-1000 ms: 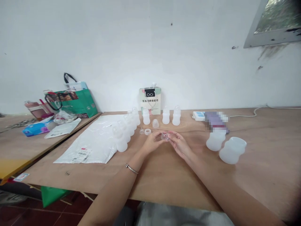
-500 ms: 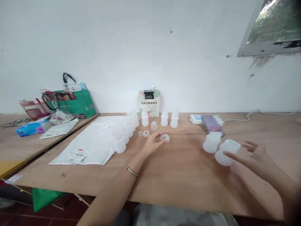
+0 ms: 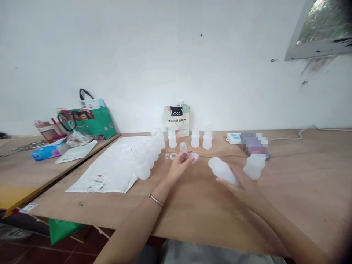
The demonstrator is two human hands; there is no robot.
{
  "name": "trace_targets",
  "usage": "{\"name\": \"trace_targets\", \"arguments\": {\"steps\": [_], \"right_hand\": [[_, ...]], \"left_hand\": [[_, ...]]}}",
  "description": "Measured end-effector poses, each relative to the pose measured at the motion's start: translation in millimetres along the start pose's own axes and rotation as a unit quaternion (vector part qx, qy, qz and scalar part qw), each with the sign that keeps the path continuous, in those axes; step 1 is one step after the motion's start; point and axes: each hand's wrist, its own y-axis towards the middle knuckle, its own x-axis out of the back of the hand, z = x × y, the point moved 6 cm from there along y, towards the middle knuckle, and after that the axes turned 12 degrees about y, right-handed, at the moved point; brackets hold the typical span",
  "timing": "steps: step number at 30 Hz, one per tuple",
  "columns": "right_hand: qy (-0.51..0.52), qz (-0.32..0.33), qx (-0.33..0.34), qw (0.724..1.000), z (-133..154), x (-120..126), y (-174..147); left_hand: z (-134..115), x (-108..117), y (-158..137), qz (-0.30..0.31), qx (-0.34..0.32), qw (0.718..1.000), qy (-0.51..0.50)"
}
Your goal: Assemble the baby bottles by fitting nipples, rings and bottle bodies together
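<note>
My left hand [image 3: 180, 164] pinches a clear baby bottle nipple set in its white collar ring [image 3: 195, 157], above the middle of the table. My right hand [image 3: 238, 180] is wrapped round a frosted white baby bottle [image 3: 222, 171], tilted with its mouth toward the left hand; the two pieces are apart. Beyond the left hand lie a loose nipple [image 3: 167, 156], a collar ring [image 3: 173, 156] and a clear domed cap [image 3: 183, 146]. Right of my right hand stands another bottle without a top [image 3: 254, 167].
Several capped bottles [image 3: 143, 170] form a row on the left beside a white mailing bag [image 3: 110, 165]; more capped bottles [image 3: 207, 138] stand at the back. A paper bag [image 3: 177, 121] leans by the wall. A small white box [image 3: 233, 138] and a pixelated object [image 3: 254, 145] lie back right.
My right hand has taken hold of the nearer open bottle, lifted it and carried it left, tilting it. My left hand has turned the nipple and ring slightly toward it.
</note>
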Motion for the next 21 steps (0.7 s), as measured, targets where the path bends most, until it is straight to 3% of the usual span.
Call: {"name": "trace_targets", "arguments": {"steps": [3, 7, 11, 16, 21], "right_hand": [[0.002, 0.073, -0.001, 0.997, -2, -35, 19], [0.001, 0.112, 0.003, 0.994, -7, -57, 30], [-0.021, 0.086, 0.042, 0.995, -2, -61, 27], [-0.128, 0.044, 0.104, 0.985, 0, -60, 21], [0.022, 0.081, 0.038, 0.996, -8, -63, 25]], "left_hand": [[2, 2, 2, -0.001, -0.007, 1.000, -0.024], [6, 0, 4, 0.019, -0.013, 0.999, -0.028], [12, -5, 4, 0.040, 0.005, 0.999, -0.033], [17, -5, 1, 0.061, 0.052, 0.997, -0.008], [0, -13, -5, 0.146, 0.025, 0.986, -0.072]]}}
